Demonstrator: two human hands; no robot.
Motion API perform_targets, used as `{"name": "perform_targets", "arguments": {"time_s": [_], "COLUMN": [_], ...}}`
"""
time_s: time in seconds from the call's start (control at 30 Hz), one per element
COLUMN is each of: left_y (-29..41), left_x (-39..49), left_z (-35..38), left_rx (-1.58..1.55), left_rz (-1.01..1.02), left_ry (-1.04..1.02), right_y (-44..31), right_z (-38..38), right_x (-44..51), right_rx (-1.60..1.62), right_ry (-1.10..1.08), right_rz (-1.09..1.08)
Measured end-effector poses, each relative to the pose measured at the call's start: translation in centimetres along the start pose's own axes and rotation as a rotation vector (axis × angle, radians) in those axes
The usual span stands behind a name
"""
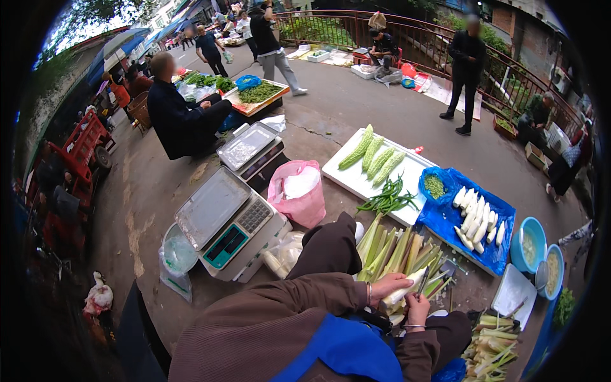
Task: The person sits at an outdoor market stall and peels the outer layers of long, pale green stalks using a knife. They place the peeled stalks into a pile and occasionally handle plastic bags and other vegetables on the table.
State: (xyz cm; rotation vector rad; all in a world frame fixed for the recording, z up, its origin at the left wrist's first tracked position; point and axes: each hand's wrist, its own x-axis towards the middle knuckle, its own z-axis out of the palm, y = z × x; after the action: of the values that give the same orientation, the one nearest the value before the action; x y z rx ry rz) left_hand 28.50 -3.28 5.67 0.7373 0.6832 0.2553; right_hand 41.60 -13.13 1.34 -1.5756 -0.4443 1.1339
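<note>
My left hand [390, 288] grips a pale water bamboo shoot [408, 287], held at a slant above my lap. In my right hand [416, 309] is a small knife [423, 281], its dark blade upright against the shoot's far end. Beyond both hands lies a heap of green, leafy unpeeled stalks [389, 250] between my legs. More cut stalks and husks [491, 346] are piled by my right knee. Peeled white shoots [477, 219] rest in rows on blue plastic sheeting [503, 210] farther forward.
A white foam board [343, 167] bears bitter melons [381, 157] and green peppers [389, 196]. Left stand a digital scale [234, 234] and a pink bag [298, 200]. Blue basins [518, 243] and a white tray [513, 291] are at right. A seated person [179, 110] is nearby.
</note>
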Motion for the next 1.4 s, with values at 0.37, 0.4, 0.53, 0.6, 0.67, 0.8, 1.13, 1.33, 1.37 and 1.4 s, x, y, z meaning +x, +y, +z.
{"name": "perform_targets", "arguments": {"time_s": [0.37, 0.4, 0.53, 0.6, 0.67, 0.8, 1.13, 1.33, 1.37, 1.4], "left_y": [-0.2, -0.8, -2.4, -2.8, -2.9, -2.8, -3.1, -3.7, -4.0, -4.3], "left_x": [-3.6, -3.7, -3.8, -3.8, -3.8, -4.0, -4.1, -3.5, -3.5, -3.6], "left_z": [-0.8, -0.3, 2.9, 4.6, 5.9, 6.5, 7.8, 9.8, 10.2, 10.7], "left_rx": [-0.021, 0.033, 0.135, 0.133, 0.161, 0.253, 0.247, 0.318, 0.326, 0.328], "left_rz": [0.009, 0.027, -0.056, -0.058, -0.071, -0.018, 0.019, 0.066, 0.075, 0.105], "left_ry": [0.052, 0.009, -0.133, -0.197, -0.265, -0.172, -0.082, -0.087, -0.097, -0.089], "right_y": [-4.2, -3.9, -3.2, -3.5, -4.2, -5.2, -5.7, -6.2, -6.2, -6.1], "right_z": [1.0, 1.3, -0.2, -1.6, -2.5, -2.7, -2.6, -4.4, -4.8, -5.3], "right_x": [-0.1, -0.9, -4.2, -5.2, -5.5, -5.4, -5.7, -6.9, -7.1, -7.3], "right_rx": [0.23, 0.213, 0.189, 0.214, 0.293, 0.349, 0.465, 0.611, 0.633, 0.638], "right_ry": [-0.191, -0.178, -0.092, 0.033, 0.095, 0.029, 0.043, 0.032, 0.006, 0.007], "right_rz": [0.024, 0.014, -0.089, -0.067, -0.128, -0.117, -0.041, -0.096, -0.103, -0.111]}}
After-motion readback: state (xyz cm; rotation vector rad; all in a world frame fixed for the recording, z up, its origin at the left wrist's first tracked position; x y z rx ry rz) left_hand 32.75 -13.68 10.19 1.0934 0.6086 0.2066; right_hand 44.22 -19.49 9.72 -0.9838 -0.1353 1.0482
